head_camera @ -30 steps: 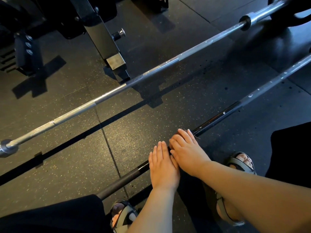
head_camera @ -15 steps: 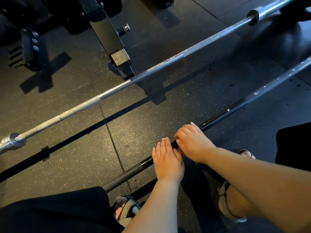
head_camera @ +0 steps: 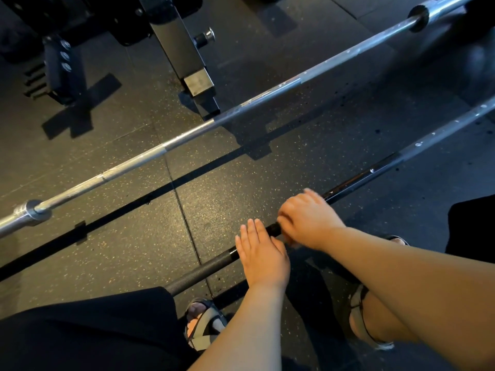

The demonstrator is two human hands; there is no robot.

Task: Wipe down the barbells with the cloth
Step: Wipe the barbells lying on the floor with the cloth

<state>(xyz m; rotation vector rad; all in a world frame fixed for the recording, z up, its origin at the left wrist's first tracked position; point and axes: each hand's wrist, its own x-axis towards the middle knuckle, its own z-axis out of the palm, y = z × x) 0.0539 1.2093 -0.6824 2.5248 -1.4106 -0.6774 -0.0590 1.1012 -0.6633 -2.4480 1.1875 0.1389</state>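
Steadying the black barbell under flat, straight fingers, the left hand sits beside the right hand, which curls round the shaft, likely to rub it; no cloth shows.

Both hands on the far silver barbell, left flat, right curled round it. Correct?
No. Head view: the left hand lies flat on, and the right hand curls round, the near dark barbell; the far silver barbell is untouched.

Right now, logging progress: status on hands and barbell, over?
Left hand flat on near barbell. Right hand grips it. Cloth not visible. Far barbell untouched, apart.
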